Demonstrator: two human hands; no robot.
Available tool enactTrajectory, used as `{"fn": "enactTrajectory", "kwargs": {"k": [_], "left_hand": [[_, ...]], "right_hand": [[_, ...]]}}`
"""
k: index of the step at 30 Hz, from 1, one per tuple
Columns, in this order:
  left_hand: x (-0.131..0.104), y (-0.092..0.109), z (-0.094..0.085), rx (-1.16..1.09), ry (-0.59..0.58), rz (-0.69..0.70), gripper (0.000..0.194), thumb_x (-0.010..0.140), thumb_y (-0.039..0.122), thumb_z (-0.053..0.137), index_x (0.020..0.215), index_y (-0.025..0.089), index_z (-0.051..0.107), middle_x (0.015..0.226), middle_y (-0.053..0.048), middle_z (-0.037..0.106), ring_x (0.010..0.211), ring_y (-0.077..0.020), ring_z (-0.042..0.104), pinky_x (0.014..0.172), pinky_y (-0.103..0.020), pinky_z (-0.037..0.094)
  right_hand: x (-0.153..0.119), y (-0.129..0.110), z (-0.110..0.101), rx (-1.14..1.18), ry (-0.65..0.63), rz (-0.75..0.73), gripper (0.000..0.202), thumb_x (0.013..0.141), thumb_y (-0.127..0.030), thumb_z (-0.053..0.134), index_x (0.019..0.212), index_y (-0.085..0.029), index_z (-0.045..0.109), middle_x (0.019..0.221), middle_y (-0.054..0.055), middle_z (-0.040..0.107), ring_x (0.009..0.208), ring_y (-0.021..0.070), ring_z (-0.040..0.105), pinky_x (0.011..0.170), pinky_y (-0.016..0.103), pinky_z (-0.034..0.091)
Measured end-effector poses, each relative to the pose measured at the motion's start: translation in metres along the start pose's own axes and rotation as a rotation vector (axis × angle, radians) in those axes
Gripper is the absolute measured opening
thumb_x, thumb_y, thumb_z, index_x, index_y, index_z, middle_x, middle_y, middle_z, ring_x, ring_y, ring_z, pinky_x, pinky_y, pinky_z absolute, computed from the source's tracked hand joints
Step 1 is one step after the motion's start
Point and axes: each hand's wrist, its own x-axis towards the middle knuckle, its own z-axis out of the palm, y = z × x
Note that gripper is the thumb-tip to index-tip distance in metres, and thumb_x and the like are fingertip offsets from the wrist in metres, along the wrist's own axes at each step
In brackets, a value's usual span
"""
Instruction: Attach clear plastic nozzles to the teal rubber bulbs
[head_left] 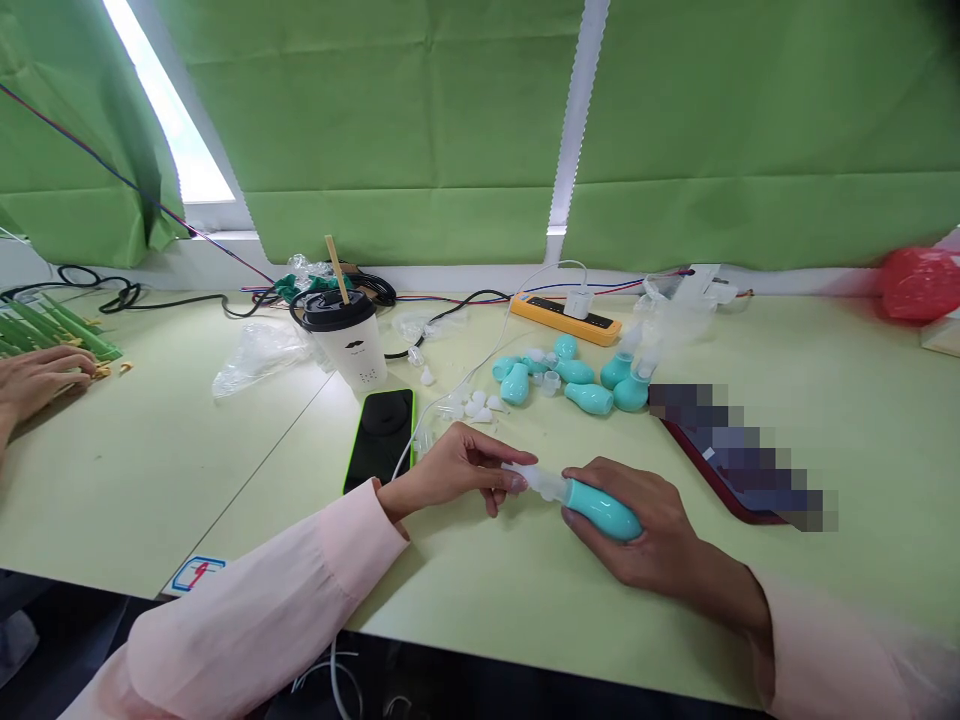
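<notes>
Teal bulb (pixel 602 508) lying low over the table (pixel 525 600), wrapped in the right hand (pixel 637 530), fingers curled around its body. Clear tip (pixel 534 481) at the bulb's narrow end, pinched between thumb and fingers of the left hand (pixel 457 470). Both hands close together, tip and bulb joined or just touching, hard to tell which. Pink sleeves (pixel 285 590) on both arms.

Just beyond the left hand: small clear tips (pixel 472 405) scattered about, and a white cable (pixel 450 385) running away from the hand. To the left of that hand, a dark phone (pixel 382 435) in a green case, flat on the table. Behind the phone, a white cup (pixel 349 340) with black lid and a stick poking up.

Well beyond both hands, a cluster of more teal bulbs (pixel 577 380), some upright, some tipped over. Farther back, an orange power strip (pixel 566 318). Right of the right hand, a red-edged tablet (pixel 720 475), its screen blurred.

Far left, another person's hand (pixel 41 380) resting beside green strips (pixel 60 330).
</notes>
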Motion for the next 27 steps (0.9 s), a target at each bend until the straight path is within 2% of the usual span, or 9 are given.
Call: {"fn": "enactTrajectory", "kwargs": {"k": [3,7,13,17,20,24,27], "left_hand": [[0.0,0.0,0.001,-0.038,0.028,-0.032,0.031,0.055,0.019,0.07,0.084,0.009,0.063,0.057,-0.002,0.063,0.045,-0.0093,0.055,0.042,-0.021,0.047],[-0.001,0.001,-0.001,0.065,0.035,-0.024,0.021,0.054,0.016,0.07,0.073,0.008,0.065,0.052,-0.002,0.061,0.042,-0.0075,0.053,0.043,-0.019,0.045],[-0.004,0.004,-0.001,0.223,0.03,0.04,0.021,0.055,0.017,0.069,0.074,0.008,0.067,0.051,-0.001,0.058,0.039,-0.005,0.046,0.038,-0.017,0.039],[-0.006,0.004,0.0,0.182,0.0,0.074,0.021,0.056,0.016,0.068,0.076,0.009,0.067,0.057,-0.003,0.06,0.043,-0.007,0.051,0.043,-0.019,0.044],[-0.005,0.0,-0.002,0.12,-0.021,0.071,0.021,0.056,0.017,0.069,0.076,0.01,0.067,0.061,-0.004,0.062,0.047,-0.0093,0.055,0.047,-0.021,0.047],[-0.003,-0.006,-0.003,0.022,0.015,0.062,0.024,0.056,0.018,0.07,0.078,0.01,0.066,0.059,-0.003,0.063,0.048,-0.0099,0.056,0.048,-0.022,0.049],[-0.002,-0.007,-0.003,-0.015,0.032,0.041,0.026,0.055,0.019,0.07,0.078,0.008,0.066,0.058,-0.003,0.064,0.047,-0.0101,0.057,0.048,-0.022,0.05]], "right_hand": [[-0.002,0.002,-0.002,-0.052,0.017,-0.047,0.029,0.069,-0.017,0.056,0.097,-0.018,0.048,0.074,0.005,0.06,0.066,0.0159,0.057,0.056,0.027,0.045],[-0.004,0.002,-0.002,-0.071,-0.022,-0.079,0.032,0.07,-0.018,0.056,0.101,-0.018,0.046,0.078,0.006,0.061,0.069,0.0168,0.058,0.057,0.027,0.045],[-0.003,0.0,0.001,0.061,-0.099,0.041,0.022,0.073,-0.022,0.054,0.094,-0.018,0.05,0.077,0.005,0.061,0.064,0.0151,0.058,0.056,0.027,0.046],[-0.004,-0.002,0.002,0.165,-0.116,0.201,0.017,0.071,-0.028,0.056,0.086,-0.019,0.055,0.076,0.005,0.063,0.066,0.016,0.059,0.06,0.027,0.047],[-0.002,-0.005,0.002,0.248,-0.148,0.399,0.017,0.068,-0.033,0.058,0.079,-0.019,0.058,0.077,0.004,0.064,0.068,0.0169,0.059,0.062,0.028,0.047],[0.004,-0.011,0.002,0.424,-0.159,0.706,0.023,0.063,-0.037,0.061,0.074,-0.017,0.059,0.068,0.003,0.061,0.06,0.0151,0.055,0.052,0.025,0.044],[0.008,-0.015,0.002,0.611,-0.194,0.841,0.026,0.061,-0.037,0.062,0.072,-0.014,0.058,0.056,-0.001,0.052,0.047,0.0098,0.046,0.043,0.021,0.037]]}}
